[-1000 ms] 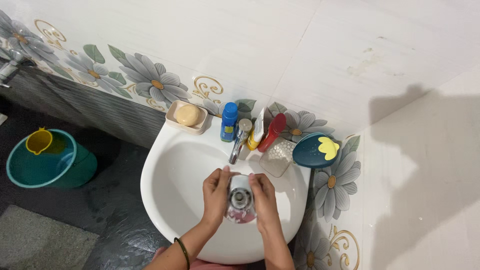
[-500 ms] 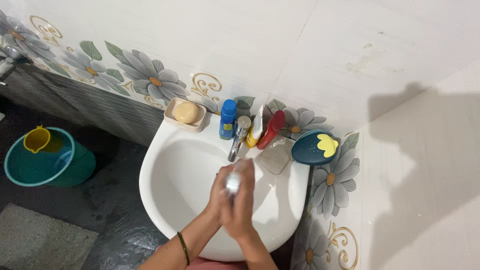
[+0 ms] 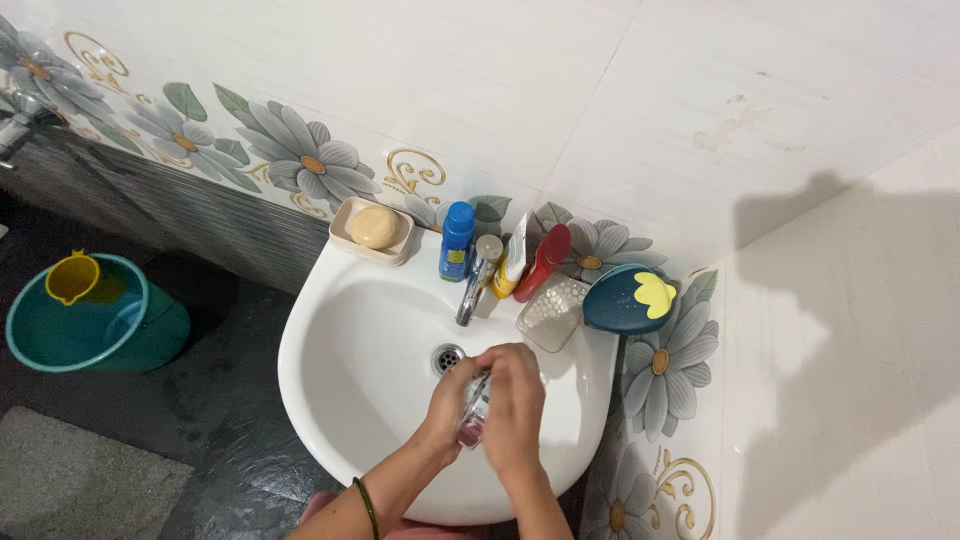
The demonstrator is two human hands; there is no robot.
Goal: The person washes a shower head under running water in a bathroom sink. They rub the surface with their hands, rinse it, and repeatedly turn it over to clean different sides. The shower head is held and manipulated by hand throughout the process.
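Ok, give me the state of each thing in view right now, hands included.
left hand: closed on the small clear object, over the basin
right hand: closed on the same object
small clear object: held between both hands
tap: no water visible
soap: lying in its dish
teal bucket: upright, yellow mug on its rim
blue bottle: upright, capped

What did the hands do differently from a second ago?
A second ago the hands held the small clear container flat between them, its round top facing up. Now the left hand and right hand have closed together around the container, turning it on edge. The grip never let go. The sink, tap, soap dish and bottles did not move.
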